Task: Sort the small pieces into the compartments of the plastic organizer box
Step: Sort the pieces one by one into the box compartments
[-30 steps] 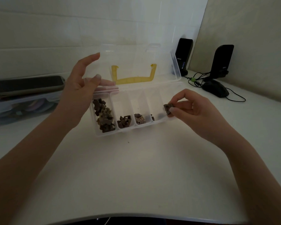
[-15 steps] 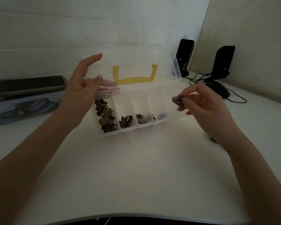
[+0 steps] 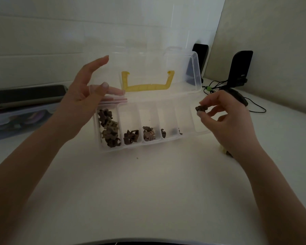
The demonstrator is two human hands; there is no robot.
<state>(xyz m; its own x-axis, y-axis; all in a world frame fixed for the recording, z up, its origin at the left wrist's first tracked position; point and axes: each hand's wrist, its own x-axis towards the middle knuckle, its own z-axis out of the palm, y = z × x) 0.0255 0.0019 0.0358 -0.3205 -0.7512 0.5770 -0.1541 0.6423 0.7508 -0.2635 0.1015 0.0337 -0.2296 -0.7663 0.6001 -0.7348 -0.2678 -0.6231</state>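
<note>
Right hand pinching brown piece, organizer box part-filled

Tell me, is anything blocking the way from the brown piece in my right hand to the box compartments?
Nothing visible does. The brown piece sits pinched in the right hand just above the organizer box at its right end. The lid is tipped back and the left hand stays over the far left compartment.

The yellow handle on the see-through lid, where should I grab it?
Grab the long straight bar of the yellow handle, between its two upright ends. It lies flat against the raised clear lid of the organizer box, so come from the front, over the compartments, and hook fingers around the bar. The left hand is nearest.
</note>
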